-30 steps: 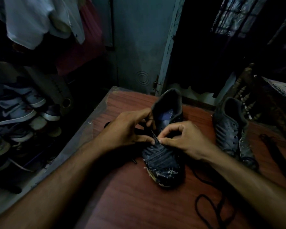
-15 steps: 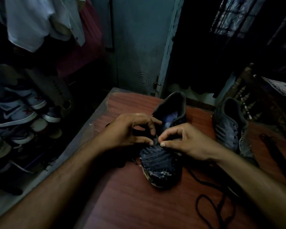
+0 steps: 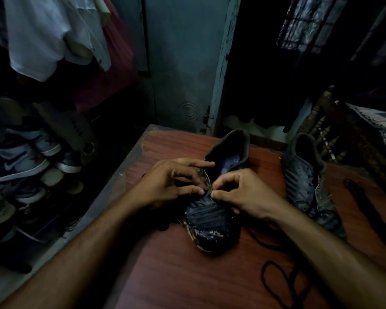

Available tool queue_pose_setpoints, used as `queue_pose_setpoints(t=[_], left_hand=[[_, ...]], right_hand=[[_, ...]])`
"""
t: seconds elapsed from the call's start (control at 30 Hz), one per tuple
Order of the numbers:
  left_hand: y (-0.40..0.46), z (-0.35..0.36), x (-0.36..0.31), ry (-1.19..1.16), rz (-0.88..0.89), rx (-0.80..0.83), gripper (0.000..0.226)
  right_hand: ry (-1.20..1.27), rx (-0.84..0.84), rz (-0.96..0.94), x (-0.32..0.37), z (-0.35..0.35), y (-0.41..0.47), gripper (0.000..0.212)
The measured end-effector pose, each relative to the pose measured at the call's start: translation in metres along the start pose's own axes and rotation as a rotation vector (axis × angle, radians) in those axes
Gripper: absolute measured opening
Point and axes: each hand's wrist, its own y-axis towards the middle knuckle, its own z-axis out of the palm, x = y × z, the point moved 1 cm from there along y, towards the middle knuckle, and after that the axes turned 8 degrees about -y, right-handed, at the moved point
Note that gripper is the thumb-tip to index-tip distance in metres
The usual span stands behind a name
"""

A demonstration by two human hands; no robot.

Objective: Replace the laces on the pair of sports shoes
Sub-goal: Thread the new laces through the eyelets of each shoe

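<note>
Head view, looking down on a reddish wooden table point(image 3: 187, 275) in a dim room. 2 dark sports shoes sit on it. The near shoe point(image 3: 212, 221) lies in the middle, its long axis running away from the person and leaning a little right: toe toward the viewer, heel opening at the far end. Both hands meet over its eyelet area, just behind the toe. The left hand point(image 3: 167, 186) comes in from the left, thumb and curled fingers pinching at the shoe's left eyelet edge, index finger stretched out toward the opening. The right hand point(image 3: 243, 192) comes from the right, fingertips pinched together at the same spot — it seems to hold a lace end, though the end itself is too dark and small to see. Thumbs nearly touch, so neither hand is nearer; the work sits exactly between them.

The second shoe point(image 3: 305, 186) stands well apart on the right, parallel, with bare eyelets. A loose black lace point(image 3: 276, 275) loops on the table near the right forearm; another dark lace point(image 3: 361, 197) lies farther right. The table's left edge is near the left forearm, with a shoe rack point(image 3: 25, 166) below it — open room lies toward the viewer.
</note>
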Motion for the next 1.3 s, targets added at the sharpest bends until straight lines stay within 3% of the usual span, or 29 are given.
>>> queue_pose_setpoints(t=[0.1,0.2,0.27,0.43,0.6,0.73,0.87,0.97,1.03,1.17,1.3], left_hand=[[-0.002,0.002,-0.009,-0.047,0.0,-0.086,0.014],[-0.002,0.004,-0.013,-0.101,-0.05,-0.147,0.012],[-0.002,0.005,-0.018,-0.096,-0.047,-0.198,0.008],[0.001,0.0,-0.048,-0.39,-0.238,-0.303,0.015],[0.002,-0.012,-0.11,-0.342,-0.126,-0.322,0.015],[0.002,-0.026,-0.144,-0.273,-0.052,-0.378,0.014],[0.001,-0.03,-0.172,-0.306,-0.002,-0.392,0.015],[0.0,-0.016,-0.188,-0.256,0.004,-0.351,0.015],[0.0,-0.006,-0.194,-0.189,0.0,-0.315,0.013],[-0.004,0.011,-0.197,-0.054,-0.033,-0.274,0.008],[-0.007,0.023,-0.194,0.085,-0.056,-0.228,0.007]], right_hand=[[0.092,-0.109,-0.065,0.003,-0.011,-0.013,0.018],[-0.124,-0.431,-0.177,0.0,-0.02,-0.044,0.025],[-0.284,-0.523,-0.193,-0.003,-0.018,-0.071,0.026],[-0.692,-0.196,0.053,-0.022,0.008,-0.114,0.046],[-0.711,-0.253,0.019,-0.02,0.004,-0.118,0.009],[-0.66,-0.238,0.035,-0.007,-0.011,-0.123,0.002],[-0.627,-0.213,-0.131,0.005,-0.017,-0.151,0.017],[-0.818,0.053,-0.157,-0.006,-0.008,-0.181,0.038],[-0.841,0.146,-0.153,-0.018,-0.001,-0.193,0.038],[-0.726,0.002,-0.182,-0.02,-0.008,-0.195,0.01],[-0.295,-0.396,-0.308,0.024,-0.058,-0.2,0.009]])
